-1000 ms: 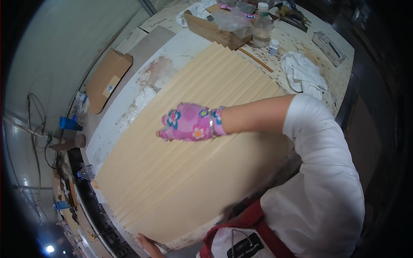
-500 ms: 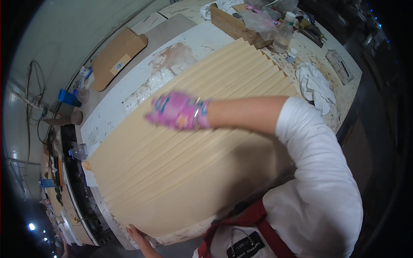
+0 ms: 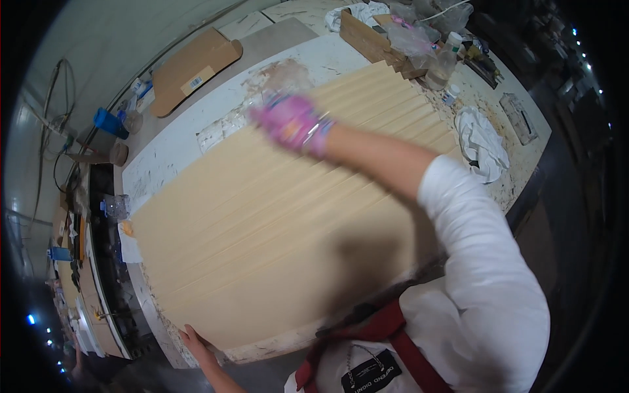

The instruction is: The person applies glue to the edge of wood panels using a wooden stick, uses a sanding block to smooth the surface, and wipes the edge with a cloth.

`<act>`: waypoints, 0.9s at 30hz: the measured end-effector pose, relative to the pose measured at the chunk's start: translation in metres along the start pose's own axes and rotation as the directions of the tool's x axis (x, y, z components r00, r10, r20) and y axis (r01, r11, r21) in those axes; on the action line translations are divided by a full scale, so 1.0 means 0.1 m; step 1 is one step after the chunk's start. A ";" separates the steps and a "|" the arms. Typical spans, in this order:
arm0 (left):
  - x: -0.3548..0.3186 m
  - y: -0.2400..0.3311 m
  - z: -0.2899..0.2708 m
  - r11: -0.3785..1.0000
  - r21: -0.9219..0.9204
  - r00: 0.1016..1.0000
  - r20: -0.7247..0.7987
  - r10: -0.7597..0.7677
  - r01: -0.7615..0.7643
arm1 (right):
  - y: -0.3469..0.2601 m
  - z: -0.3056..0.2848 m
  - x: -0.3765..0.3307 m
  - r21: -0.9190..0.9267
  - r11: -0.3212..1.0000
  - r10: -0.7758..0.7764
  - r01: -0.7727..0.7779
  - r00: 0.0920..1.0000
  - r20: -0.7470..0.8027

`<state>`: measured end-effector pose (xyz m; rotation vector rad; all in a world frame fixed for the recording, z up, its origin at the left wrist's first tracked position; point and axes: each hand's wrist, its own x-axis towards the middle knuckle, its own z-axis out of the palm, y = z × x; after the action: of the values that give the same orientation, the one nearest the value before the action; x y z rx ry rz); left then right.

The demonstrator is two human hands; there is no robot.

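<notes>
A large pale wooden panel (image 3: pixel 275 242) made of long parallel slats covers most of a white, stained worktable (image 3: pixel 170 150). My right hand (image 3: pixel 291 123), in a pink patterned glove, reaches across to the panel's far edge. It is blurred by motion, so its grip is unclear. My bare left hand (image 3: pixel 196 344) holds the panel's near corner at the table's front edge, fingers curled over the rim. My white sleeve and red apron straps fill the lower right.
A brown cardboard piece (image 3: pixel 193 65) lies beyond the table on the left. At the far right end are a wooden block (image 3: pixel 370 39), a plastic bottle (image 3: pixel 445 62) and a crumpled white rag (image 3: pixel 481 141). A blue cup (image 3: pixel 108 121) stands at the left.
My gloved right hand has slid away from me across the slats, from the panel's middle to its far edge. My left hand stays at the near corner.
</notes>
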<state>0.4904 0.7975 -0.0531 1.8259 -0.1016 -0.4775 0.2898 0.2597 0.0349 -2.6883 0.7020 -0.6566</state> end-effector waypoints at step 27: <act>0.37 -0.07 -0.36 0.998 -0.012 0.963 0.261 0.069 -0.068 | 0.73 -0.66 -0.18 -0.561 0.784 0.239 -0.268 0.963 -0.126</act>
<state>0.5359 0.8208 -0.0614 1.7428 -0.3438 -0.6674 0.2148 0.1970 0.0579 -3.0146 1.4536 -0.4946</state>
